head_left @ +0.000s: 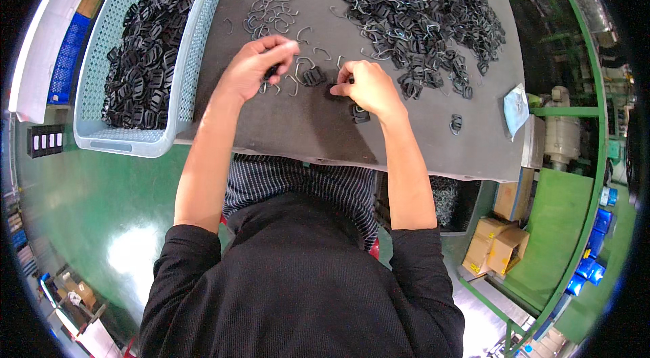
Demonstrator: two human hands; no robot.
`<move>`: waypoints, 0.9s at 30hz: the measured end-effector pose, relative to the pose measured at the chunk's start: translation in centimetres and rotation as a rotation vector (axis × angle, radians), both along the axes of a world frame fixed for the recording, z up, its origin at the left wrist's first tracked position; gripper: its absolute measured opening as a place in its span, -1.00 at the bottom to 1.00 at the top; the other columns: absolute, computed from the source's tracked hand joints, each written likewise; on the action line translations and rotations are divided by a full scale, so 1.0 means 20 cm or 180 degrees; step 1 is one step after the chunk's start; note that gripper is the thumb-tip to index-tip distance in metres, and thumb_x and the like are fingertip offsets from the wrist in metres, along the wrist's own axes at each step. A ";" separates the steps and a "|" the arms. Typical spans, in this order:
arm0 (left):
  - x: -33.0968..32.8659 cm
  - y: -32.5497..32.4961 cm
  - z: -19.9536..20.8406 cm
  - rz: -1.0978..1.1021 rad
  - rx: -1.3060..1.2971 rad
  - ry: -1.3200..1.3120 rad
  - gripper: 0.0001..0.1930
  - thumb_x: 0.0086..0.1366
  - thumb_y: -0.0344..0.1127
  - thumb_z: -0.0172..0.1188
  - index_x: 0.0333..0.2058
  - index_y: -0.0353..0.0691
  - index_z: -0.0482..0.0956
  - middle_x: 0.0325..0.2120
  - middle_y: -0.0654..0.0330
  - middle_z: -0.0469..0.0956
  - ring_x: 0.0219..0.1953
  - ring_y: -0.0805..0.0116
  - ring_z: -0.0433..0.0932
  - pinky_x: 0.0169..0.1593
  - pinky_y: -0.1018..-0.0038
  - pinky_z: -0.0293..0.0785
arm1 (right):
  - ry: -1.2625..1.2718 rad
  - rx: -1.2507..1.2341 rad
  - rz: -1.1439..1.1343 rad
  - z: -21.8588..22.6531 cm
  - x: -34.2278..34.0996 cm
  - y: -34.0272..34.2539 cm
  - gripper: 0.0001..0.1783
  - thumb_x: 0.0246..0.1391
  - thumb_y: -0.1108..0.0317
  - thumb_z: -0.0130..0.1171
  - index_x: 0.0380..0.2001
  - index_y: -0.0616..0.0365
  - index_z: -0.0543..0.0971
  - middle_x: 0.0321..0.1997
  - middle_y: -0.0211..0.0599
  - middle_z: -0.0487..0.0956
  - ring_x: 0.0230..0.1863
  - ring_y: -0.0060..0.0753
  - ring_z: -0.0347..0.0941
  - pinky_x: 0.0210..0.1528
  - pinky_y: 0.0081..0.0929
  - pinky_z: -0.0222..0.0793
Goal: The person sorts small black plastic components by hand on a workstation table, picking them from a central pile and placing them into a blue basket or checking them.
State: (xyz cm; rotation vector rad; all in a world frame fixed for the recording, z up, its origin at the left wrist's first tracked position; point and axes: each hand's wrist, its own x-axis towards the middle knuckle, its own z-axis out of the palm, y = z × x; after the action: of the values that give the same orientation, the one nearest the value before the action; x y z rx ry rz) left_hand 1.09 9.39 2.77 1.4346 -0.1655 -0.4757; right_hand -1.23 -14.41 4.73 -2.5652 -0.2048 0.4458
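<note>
My left hand is closed over the grey table, with a black plastic buckle showing under its curled fingers. To its right, my right hand pinches with thumb and forefinger; a small dark bit shows at the fingertips, too hidden to name. Between the hands lie a few black buckles beside bent wire hooks. Another buckle rests just below my right hand. Beyond my left hand is a loose cluster of bare wire hooks.
A light blue plastic basket full of black buckles stands at the left. A large heap of black buckles with wire hooks covers the far right of the table. Near the right edge lie a single buckle and a pale blue packet.
</note>
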 end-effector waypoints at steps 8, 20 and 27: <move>-0.09 -0.27 -0.08 0.0492 0.2597 -0.1707 -0.68 0.01 -0.16 0.35 -0.39 -0.28 0.53 -0.64 0.20 0.46 -0.58 0.40 0.43 -0.49 0.45 0.34 | 0.0804 0.4558 -0.1280 -0.01 -0.13 -0.31 -0.82 -0.04 0.30 0.26 -0.44 0.13 0.50 -0.49 -0.47 0.47 -0.60 -0.72 0.31 -0.66 -0.80 0.05; -0.09 -0.18 0.04 -0.0296 -0.0822 0.0575 -0.81 0.25 -0.17 0.12 -0.31 -0.16 0.47 -0.41 0.29 0.52 -0.47 0.57 0.46 -0.61 0.68 0.28 | -0.0132 0.0140 -0.0356 -0.04 -0.03 -0.14 -0.62 -0.32 0.14 0.40 -0.41 0.13 0.62 -0.45 -0.17 0.61 -0.37 -0.17 0.55 -0.30 -0.29 0.40; -0.36 -0.55 -0.02 -0.0129 0.1802 -0.2497 -0.61 -0.01 -0.12 0.35 -0.30 -0.24 0.47 -0.50 0.09 0.46 -0.48 0.17 0.50 -0.41 0.37 0.44 | 0.0640 0.4238 -0.1402 -0.04 -0.19 -0.44 -0.82 -0.01 0.26 0.24 -0.36 0.08 0.51 -0.39 -0.44 0.50 -0.59 -0.68 0.33 -0.69 -0.80 -0.01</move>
State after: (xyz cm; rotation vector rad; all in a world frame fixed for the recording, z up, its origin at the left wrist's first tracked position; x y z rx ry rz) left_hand -6.18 -1.53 2.33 2.1250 -0.7323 0.0494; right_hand -5.11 -23.30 3.93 -1.1928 0.1230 0.2416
